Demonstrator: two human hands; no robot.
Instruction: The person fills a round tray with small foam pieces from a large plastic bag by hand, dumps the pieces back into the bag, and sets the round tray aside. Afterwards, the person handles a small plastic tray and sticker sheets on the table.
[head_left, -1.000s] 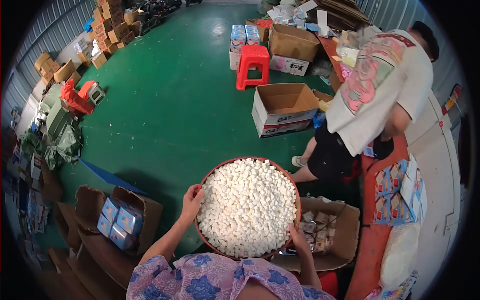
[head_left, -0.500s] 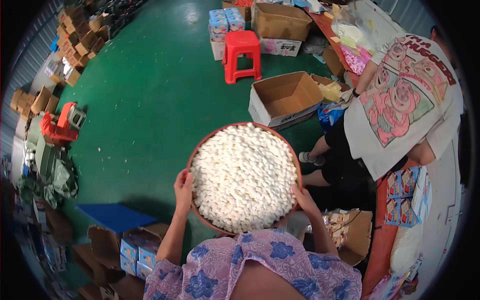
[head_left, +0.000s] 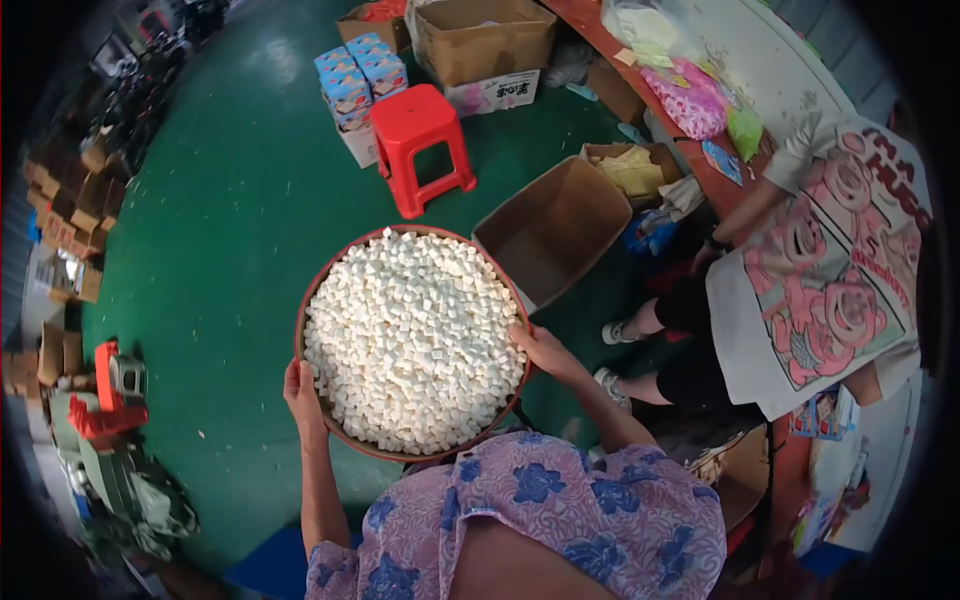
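Note:
I hold a round red-rimmed basin point(head_left: 300, 340) heaped with several small white cubes point(head_left: 410, 335) in front of my chest. My left hand point(head_left: 303, 395) grips the rim at the lower left. On the right side of the rim my right hand point(head_left: 545, 350) has its fingers over the edge. The basin hangs above the green floor, just left of an open empty cardboard box point(head_left: 550, 232).
A red plastic stool point(head_left: 420, 145) stands beyond the basin, beside stacked blue cartons point(head_left: 360, 75). A person in a white printed shirt point(head_left: 830, 290) bends at a red table point(head_left: 720, 170) on the right. Cardboard boxes line the left wall point(head_left: 70, 200).
The basin has swung left and the view has turned right. The red stool and open box now sit closer. The person on the right has shifted toward the frame edge.

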